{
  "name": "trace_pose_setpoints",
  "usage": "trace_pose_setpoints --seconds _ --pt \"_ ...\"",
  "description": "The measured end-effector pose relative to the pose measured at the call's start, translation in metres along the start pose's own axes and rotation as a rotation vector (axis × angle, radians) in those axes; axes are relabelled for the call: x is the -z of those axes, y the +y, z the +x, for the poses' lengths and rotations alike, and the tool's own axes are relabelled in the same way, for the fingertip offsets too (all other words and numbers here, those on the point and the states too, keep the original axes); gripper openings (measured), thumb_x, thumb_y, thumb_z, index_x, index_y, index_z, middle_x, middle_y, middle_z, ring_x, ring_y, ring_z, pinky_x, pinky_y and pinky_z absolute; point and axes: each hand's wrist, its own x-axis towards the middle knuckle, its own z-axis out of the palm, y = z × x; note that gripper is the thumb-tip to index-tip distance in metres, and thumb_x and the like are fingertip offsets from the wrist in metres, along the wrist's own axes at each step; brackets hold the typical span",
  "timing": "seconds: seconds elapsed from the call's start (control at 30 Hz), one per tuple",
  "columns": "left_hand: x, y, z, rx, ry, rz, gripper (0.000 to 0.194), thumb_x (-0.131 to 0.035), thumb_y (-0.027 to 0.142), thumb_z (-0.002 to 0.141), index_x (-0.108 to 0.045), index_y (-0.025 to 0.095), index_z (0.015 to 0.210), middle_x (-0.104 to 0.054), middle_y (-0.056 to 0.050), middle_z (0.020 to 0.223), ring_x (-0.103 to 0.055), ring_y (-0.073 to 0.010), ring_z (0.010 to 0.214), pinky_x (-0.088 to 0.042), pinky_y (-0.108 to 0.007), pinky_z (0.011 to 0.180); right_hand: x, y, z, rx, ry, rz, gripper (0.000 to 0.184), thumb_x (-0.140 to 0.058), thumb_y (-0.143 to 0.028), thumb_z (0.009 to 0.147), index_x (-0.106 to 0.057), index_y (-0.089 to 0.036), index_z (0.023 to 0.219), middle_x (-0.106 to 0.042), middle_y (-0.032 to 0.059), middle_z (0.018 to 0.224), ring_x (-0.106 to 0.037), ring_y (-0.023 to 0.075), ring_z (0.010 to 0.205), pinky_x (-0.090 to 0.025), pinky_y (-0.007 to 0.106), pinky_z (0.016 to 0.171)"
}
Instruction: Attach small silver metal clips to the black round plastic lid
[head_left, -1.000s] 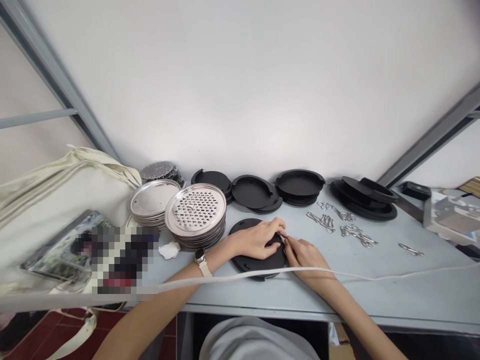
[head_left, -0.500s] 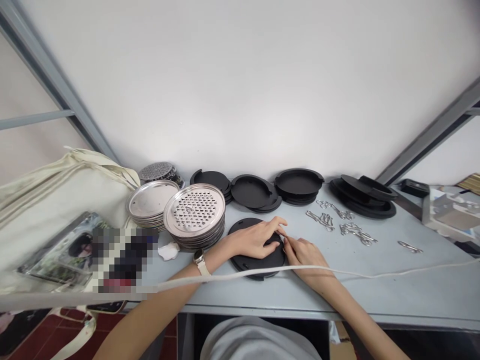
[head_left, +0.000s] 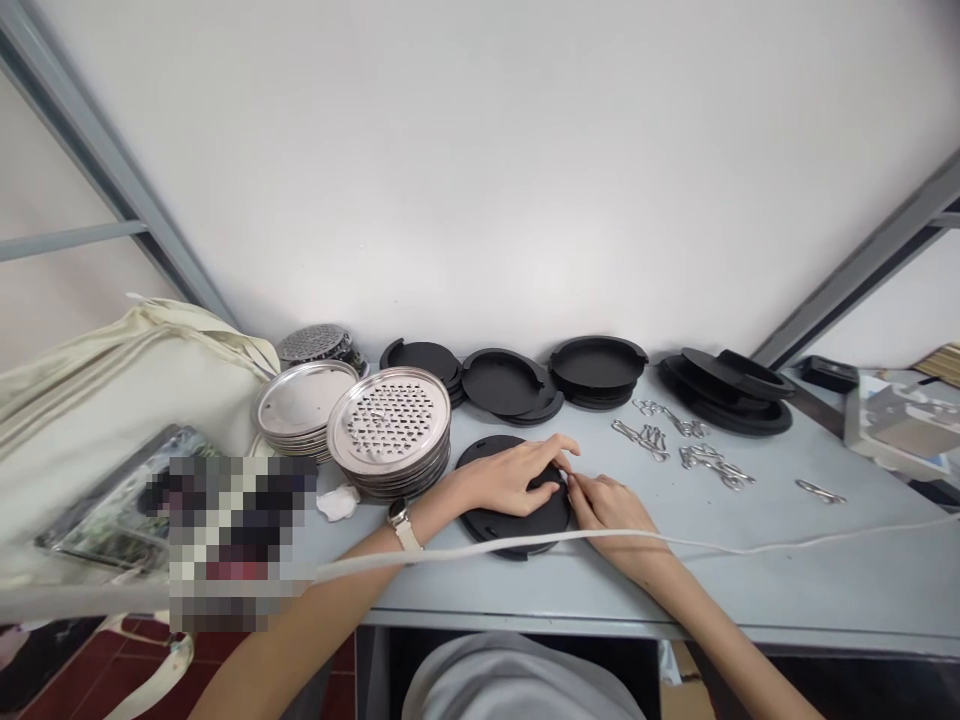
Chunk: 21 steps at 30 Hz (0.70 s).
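A round black plastic disc (head_left: 480,515) with small slots near its edge lies on the table in front of me. My left hand (head_left: 517,478) rests over its right half, thumb bent on the face and fingers curving over the right rim, holding it down. Against that same rim, my right hand (head_left: 609,505) is closed in a pinch, its fingertips meeting those of the left. Whatever sits between the right fingertips is hidden or too small to name. Several loose metal wire clips (head_left: 641,440) are spread to the right of my hands.
Stacked perforated metal grater discs (head_left: 390,420) and plain metal discs (head_left: 304,400) stand left. Black round parts (head_left: 600,365) line the wall. A white cable (head_left: 735,550) crosses before my forearms. A cream bag (head_left: 150,370) lies at the left, a grey box (head_left: 900,425) at the right.
The fingers of my left hand have stretched slightly to the right. My right hand and the disc stay in place.
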Motion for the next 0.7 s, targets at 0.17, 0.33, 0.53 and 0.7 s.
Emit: trace_pose_setpoints --seconds 0.17,0.33,0.53,0.7 --pt "-0.0018 -0.0026 0.0006 -0.012 0.026 0.030 0.043 -0.047 0.011 0.081 -0.031 0.020 0.121 -0.052 -0.010 0.116 -0.050 -0.0199 0.114 -0.039 -0.037 0.099 0.0011 -0.0013 0.0000 -0.015 0.006 -0.001 0.037 -0.030 -0.022 0.092 -0.063 -0.016 0.077 -0.067 0.0085 0.068 -0.060 0.0184 0.066 -0.035 0.027 0.062" --pt "-0.0032 -0.0040 0.0013 -0.013 0.045 0.059 0.036 -0.047 0.014 0.081 -0.033 0.019 0.113 -0.051 -0.010 0.111 -0.052 -0.0212 0.110 -0.042 -0.038 0.096 0.0014 -0.0021 0.0001 -0.021 -0.014 -0.002 0.037 -0.029 -0.022 0.093 -0.062 -0.015 0.078 -0.066 0.0087 0.069 -0.060 0.0186 0.067 -0.035 0.027 0.063" --pt "-0.0037 -0.0049 0.0013 -0.034 0.029 0.025 0.035 -0.045 0.012 0.081 -0.032 0.018 0.113 -0.050 -0.011 0.110 -0.051 -0.0193 0.110 -0.042 -0.036 0.096 0.0006 -0.0010 -0.0007 -0.018 0.001 0.044 0.035 -0.030 -0.022 0.092 -0.061 -0.016 0.077 -0.066 0.0076 0.068 -0.060 0.0182 0.067 -0.035 0.026 0.061" --pt "-0.0032 -0.0050 0.0015 -0.033 0.030 -0.002 0.037 -0.046 0.013 0.081 -0.030 0.020 0.114 -0.049 -0.011 0.112 -0.050 -0.0208 0.112 -0.042 -0.039 0.096 0.0030 -0.0006 -0.0009 -0.011 0.016 0.107 0.034 -0.030 -0.025 0.091 -0.060 -0.018 0.075 -0.062 0.0046 0.062 -0.057 0.0168 0.060 -0.035 0.025 0.057"
